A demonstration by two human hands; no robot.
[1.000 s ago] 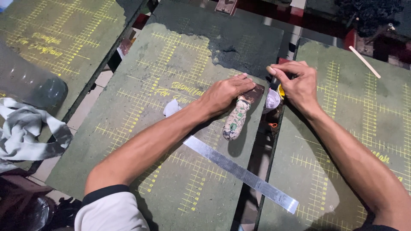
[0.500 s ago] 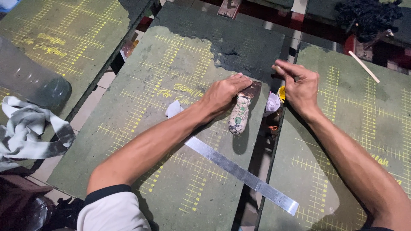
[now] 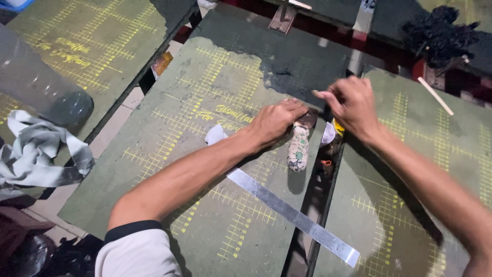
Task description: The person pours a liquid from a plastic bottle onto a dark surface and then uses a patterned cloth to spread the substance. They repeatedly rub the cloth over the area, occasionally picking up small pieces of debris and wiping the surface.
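My left hand lies on the middle green board, closed over the top end of a tool with a paint-speckled handle. The handle points toward me, beside the board's right edge. My right hand hovers just right of it, blurred. Its fingers are pinched together, and I cannot tell whether they hold anything. A long flat metal ruler lies diagonally on the board under my left forearm, its near end reaching across the gap. A white paper scrap shows next to my left wrist.
A second grid board lies to the right and a third to the left, with dark gaps between. A grey cloth and a translucent bottle lie at left. A yellow-and-white item sits in the gap. Beyond are a white stick and a dark clump.
My right hand has lifted off the spot beside the tool and moved up and away, now blurred. My left hand stays on the tool.
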